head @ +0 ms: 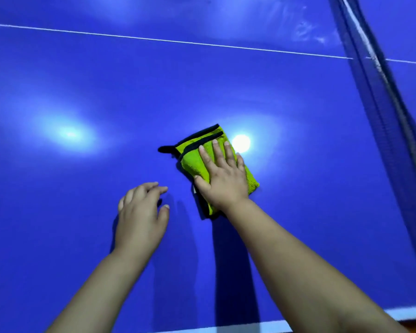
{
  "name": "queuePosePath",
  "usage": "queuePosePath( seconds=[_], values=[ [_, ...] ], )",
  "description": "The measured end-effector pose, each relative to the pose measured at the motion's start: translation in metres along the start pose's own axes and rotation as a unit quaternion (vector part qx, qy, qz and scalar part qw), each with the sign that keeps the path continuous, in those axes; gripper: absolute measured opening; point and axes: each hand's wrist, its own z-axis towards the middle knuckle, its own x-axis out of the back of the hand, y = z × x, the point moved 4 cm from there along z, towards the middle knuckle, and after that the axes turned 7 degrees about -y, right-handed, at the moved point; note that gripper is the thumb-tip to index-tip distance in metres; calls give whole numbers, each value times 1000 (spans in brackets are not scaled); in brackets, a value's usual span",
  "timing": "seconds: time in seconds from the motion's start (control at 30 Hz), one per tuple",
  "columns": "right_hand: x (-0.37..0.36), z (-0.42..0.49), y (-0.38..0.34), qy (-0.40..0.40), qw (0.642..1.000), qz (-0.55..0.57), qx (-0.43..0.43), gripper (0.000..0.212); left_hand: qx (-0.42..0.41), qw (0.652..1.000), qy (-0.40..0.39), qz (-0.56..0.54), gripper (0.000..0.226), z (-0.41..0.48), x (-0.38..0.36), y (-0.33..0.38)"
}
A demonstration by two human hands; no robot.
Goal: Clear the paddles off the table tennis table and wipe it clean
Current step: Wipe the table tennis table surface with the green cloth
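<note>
Desk [154,92], glossy blue and filling the view, with a white line [178,41] and dark net [380,104] at right, carried a folded fuzzy lime cloth [190,161] edged black, pressed under the flat right hand [222,180], the left hand [139,213] relaxed, empty beside it.

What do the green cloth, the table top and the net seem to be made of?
Green cloth: looks like plush microfibre, with a fuzzy matte pile and black stitched edging, folded under the right hand.
Table top: probably hard painted board, a smooth semi-gloss blue that mirrors lamps as bright spots.
Net: blurred, seemingly dark woven mesh with a pale top band.
</note>
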Motion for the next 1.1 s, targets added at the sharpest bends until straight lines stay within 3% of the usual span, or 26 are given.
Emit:
queuePosePath(
  seconds=[0.33,0.6,0.73,0.87,1.1],
  values=[
    [24,-51,272,33,977,40,-206,70,-153,985,-84,14,34,10,-114,175],
    [24,-115,393,38,940,74,-331,68,-226,969,-95,24,34,-12,-156,228],
    [14,-150,389,35,914,100,-391,67,-225,969,-98,22,34,-26,-147,216],
    [3,-170,338,28,893,102,-438,69,-193,976,-97,15,35,-37,-124,179],
    [-15,-156,183,8,922,80,-380,74,-136,987,-84,0,37,-65,-72,80]
  ],
)
